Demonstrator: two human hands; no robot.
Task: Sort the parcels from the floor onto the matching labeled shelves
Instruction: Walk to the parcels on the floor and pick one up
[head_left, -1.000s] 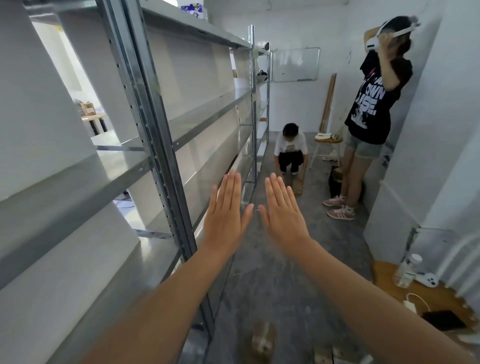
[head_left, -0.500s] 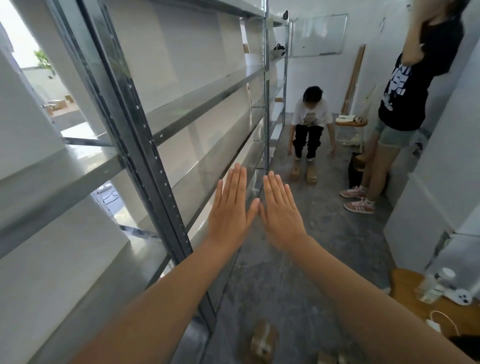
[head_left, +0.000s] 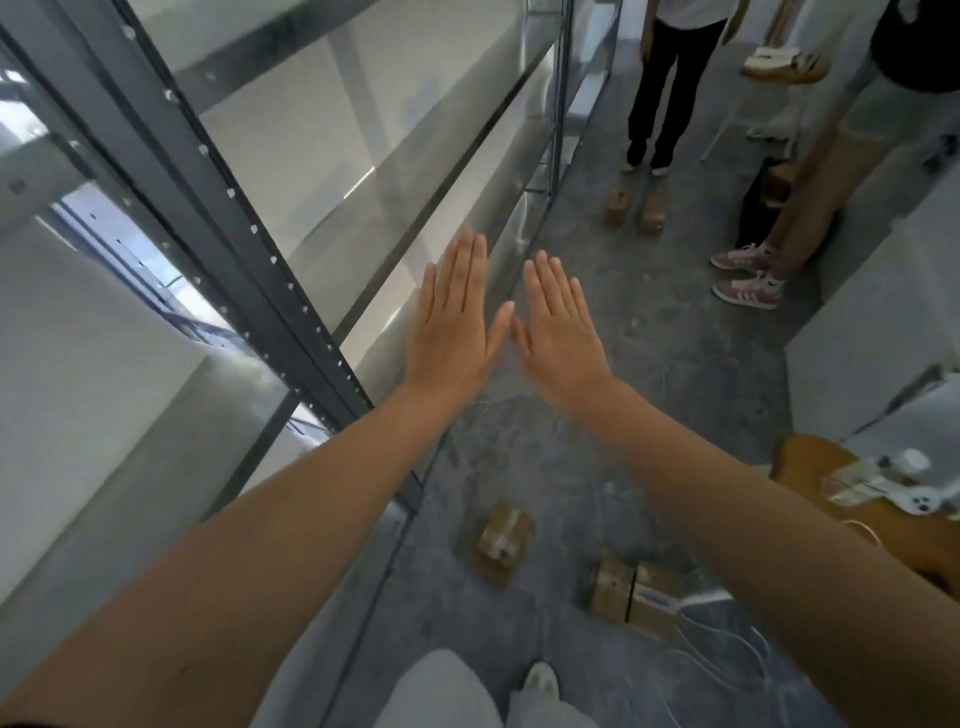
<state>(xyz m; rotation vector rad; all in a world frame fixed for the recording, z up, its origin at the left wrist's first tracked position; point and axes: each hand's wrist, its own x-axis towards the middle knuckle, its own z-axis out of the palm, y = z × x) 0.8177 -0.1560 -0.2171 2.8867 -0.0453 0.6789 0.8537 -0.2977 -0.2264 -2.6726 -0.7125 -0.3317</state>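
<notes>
Three taped parcels are lying on the floor (head_left: 597, 467): one parcel (head_left: 501, 540) alone, a pair of parcels (head_left: 631, 592) touching. Above, the left hand (head_left: 452, 332) and right hand (head_left: 561, 338) are stretching flat, fingers extended, holding nothing, thumbs nearly meeting. The metal shelves (head_left: 415, 156) alongside are standing bare; two far parcels (head_left: 636, 210) are resting beyond.

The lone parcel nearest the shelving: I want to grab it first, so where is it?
In the head view the lone parcel lies on the floor low and centre, beside the shelving base, left of the parcel pair.

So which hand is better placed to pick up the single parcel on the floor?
Probably the left hand: the single parcel lies nearer the left forearm. Both hands are empty; right hand too.
</notes>
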